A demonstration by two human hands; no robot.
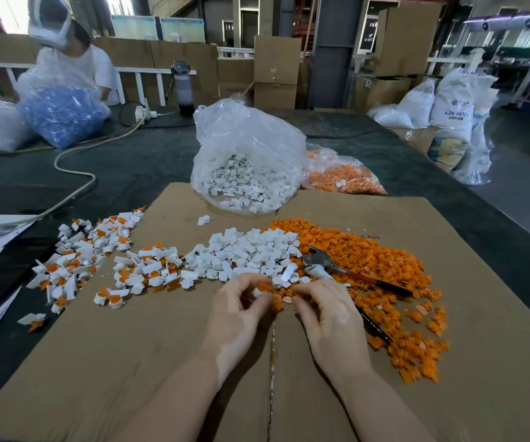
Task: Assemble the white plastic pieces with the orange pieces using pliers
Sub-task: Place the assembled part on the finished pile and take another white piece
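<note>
White plastic pieces [251, 253] lie heaped on the cardboard sheet [168, 362] just ahead of the hands, touching the orange pieces [369, 260] spread to their right; only the head view is given, and it looks down on both hands at the near edge of the two heaps; the left hand [238, 311] has its fingers curled and pinches one small white piece at its fingertips; the right hand [327, 311] is curled over the orange litter, and whether it already holds a piece I cannot tell. The pliers [346, 271] lie untouched on the orange heap, just beyond the right hand. To do this step well, I judge, seat the orange insert squarely in the white collar by hand first; only then reach for the pliers and squeeze. Counted: one pair of pliers; two clear bags, one of white stock [244, 173] and one of orange [340, 173]; the loose pieces and the finished pairs [104, 260] at left are too many to count.
</note>
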